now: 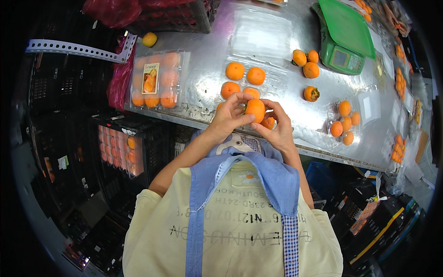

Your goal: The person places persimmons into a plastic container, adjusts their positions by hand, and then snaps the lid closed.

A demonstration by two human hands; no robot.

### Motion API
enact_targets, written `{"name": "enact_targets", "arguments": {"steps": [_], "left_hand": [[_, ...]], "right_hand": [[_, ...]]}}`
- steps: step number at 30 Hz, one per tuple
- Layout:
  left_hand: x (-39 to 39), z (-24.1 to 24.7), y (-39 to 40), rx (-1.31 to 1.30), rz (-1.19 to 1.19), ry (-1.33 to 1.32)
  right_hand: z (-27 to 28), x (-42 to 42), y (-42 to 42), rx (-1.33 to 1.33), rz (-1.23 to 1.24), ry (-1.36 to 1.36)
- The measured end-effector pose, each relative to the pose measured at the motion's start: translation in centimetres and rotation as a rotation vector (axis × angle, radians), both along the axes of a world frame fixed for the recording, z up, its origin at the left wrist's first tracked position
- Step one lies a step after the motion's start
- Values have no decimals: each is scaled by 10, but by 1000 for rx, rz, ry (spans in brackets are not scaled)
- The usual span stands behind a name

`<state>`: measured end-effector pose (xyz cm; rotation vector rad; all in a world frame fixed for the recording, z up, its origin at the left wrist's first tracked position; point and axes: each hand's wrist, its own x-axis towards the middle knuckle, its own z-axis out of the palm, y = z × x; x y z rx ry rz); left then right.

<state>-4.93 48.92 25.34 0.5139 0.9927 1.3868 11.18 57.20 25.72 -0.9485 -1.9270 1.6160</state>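
A persimmon (255, 109) is held up between my two hands near the front edge of the table. My left hand (226, 116) grips its left side, with the thumb across the lower front. On its other side, the fingers of my right hand (278, 121) curl round it. Beneath and beyond the hands lies a clear plastic clamshell tray (271, 78) with several persimmons (235, 71) in its cells; my hands hide part of it. The tray's lid (261, 34) lies folded back away from me.
A closed pack of persimmons (169, 79) is at the left, beside a metal bracket (79, 48). Loose persimmons (311, 70) lie near a green weighing scale (342, 59). Another tray (328, 117) is to the right. Black crates (128, 124) stand below. Another person's hand (392, 17) shows far right.
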Motion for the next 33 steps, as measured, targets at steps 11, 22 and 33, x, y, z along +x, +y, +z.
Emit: {"name": "enact_targets", "arguments": {"steps": [11, 22, 33], "left_hand": [[0, -2, 1, -127, -25, 20], [4, -2, 2, -28, 48, 288], [4, 3, 3, -37, 17, 367]], "right_hand": [[0, 3, -6, 159, -6, 34], [-9, 9, -8, -491, -105, 316], [-10, 7, -11, -495, -59, 277]]}}
